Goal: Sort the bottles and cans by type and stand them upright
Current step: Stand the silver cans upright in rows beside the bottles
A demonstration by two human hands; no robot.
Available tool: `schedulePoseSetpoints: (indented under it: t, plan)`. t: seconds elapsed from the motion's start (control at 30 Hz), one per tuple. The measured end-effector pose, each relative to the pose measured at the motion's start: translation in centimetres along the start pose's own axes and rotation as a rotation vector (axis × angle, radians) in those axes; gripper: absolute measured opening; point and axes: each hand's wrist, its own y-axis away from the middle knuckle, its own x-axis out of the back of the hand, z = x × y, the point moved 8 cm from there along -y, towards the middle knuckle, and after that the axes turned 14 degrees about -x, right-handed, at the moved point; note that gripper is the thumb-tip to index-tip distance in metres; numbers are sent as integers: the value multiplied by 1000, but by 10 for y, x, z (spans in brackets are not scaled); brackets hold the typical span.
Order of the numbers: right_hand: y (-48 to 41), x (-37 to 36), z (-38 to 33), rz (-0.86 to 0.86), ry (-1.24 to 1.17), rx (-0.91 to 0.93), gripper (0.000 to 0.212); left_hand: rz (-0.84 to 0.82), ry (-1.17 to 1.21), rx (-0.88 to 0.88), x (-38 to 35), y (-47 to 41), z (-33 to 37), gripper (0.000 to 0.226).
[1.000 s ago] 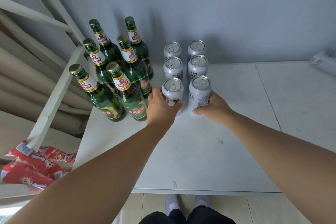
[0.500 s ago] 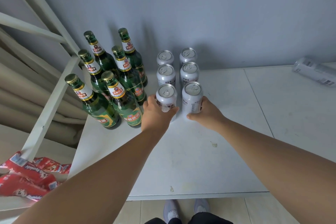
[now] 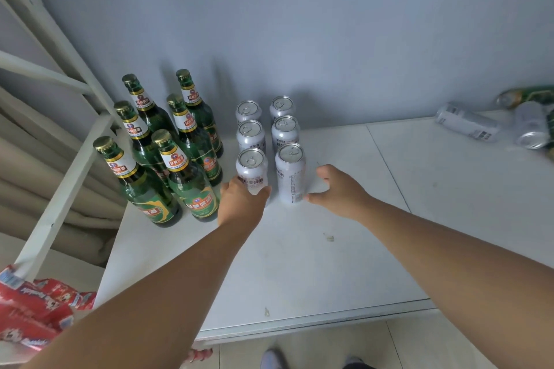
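On table (image 3: 299,263), left grip (image 3: 239,204) holds can (image 3: 251,165), right grip (image 3: 341,192) splayed

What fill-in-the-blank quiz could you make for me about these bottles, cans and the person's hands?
1. The green bottles standing upright number ___.
2. The left hand grips a white ___ in the front row.
3. The right hand is ___ and holds nothing.
4. The far-right cans lie on their ___.

Missing words: six; can; open; sides.
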Motion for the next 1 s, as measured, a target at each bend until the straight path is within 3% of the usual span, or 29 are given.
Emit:
schedulePoseSetpoints:
  t: [0.3, 0.43, 0.67, 1.0]
  plan:
    - [1, 60, 63, -5, 12, 39, 82, 3, -124, 105, -37, 42, 21, 84]
    - [1, 95, 100, -24, 45, 67, 84, -17, -172, 126, -64, 65, 53, 79]
    - [4, 152, 160, 1, 50, 54, 83, -56, -214, -32, -114, 81, 134, 77]
    - [0, 206, 189, 100, 32, 7, 80, -180, -204, -323, -151, 59, 218, 76]
